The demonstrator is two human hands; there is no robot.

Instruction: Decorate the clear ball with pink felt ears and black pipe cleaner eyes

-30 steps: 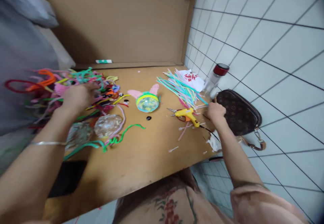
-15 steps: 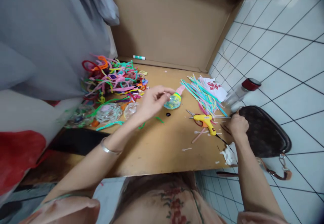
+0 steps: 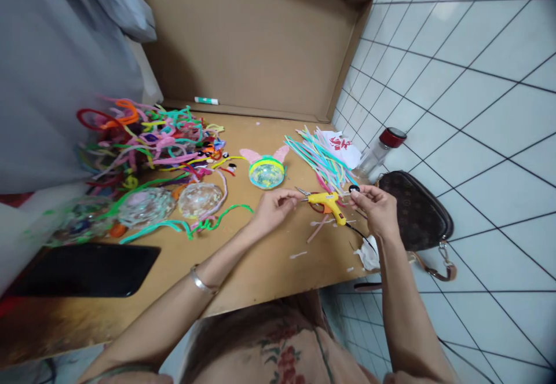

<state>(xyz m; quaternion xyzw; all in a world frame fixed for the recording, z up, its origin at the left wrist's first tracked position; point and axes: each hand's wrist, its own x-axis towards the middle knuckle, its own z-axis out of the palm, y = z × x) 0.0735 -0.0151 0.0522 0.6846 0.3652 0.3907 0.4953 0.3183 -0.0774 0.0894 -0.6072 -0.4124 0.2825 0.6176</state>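
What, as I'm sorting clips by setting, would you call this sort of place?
Probably a craft work corner, at home or in a workshop; I can't tell which. The yellow plastic glue gun, the heap of multicoloured fuzzy stems and the shiny, rounded, pink-eared ornament on the brown table suggest it.

Brown handbag point(image 3: 416, 210) beside red-lidded bottle point(image 3: 376, 156)

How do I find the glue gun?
Find the wooden table beside the tiled wall. Between the left hand and right hand, near the straight pipe cleaners, is the glue gun: the only yellow pistol shape there, with a black cord.
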